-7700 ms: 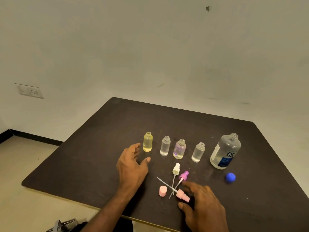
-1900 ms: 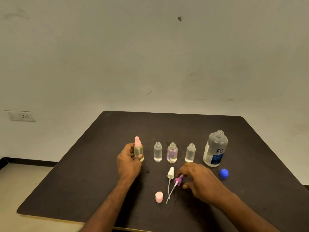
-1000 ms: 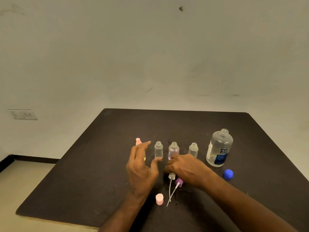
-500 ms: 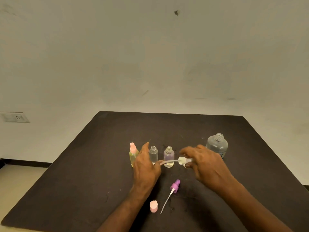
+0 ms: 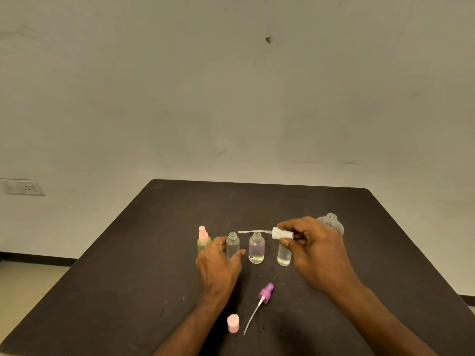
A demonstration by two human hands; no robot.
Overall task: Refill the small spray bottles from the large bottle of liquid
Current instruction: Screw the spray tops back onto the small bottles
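Several small bottles stand in a row on the dark table [image 5: 144, 265]. The leftmost, a yellow bottle [image 5: 203, 241], wears a pink spray head. My left hand [image 5: 218, 265] wraps around the second, a clear open bottle [image 5: 233, 244]. A purple-tinted bottle [image 5: 256, 249] and another clear bottle [image 5: 284, 255] stand open to its right. My right hand [image 5: 317, 249] holds a white spray head [image 5: 281, 233] sideways above the row, its thin tube pointing left. The large bottle [image 5: 331, 222] is mostly hidden behind my right hand, neck open.
A purple spray head [image 5: 266, 292] with its tube lies on the table in front of the row. A pink cap [image 5: 233, 323] stands near the front edge. A wall socket [image 5: 24, 187] is at the left, beyond the table.
My right hand picked the white spray head off the table and lifted it above the row. My left hand left the yellow bottle and closed around the second clear bottle.
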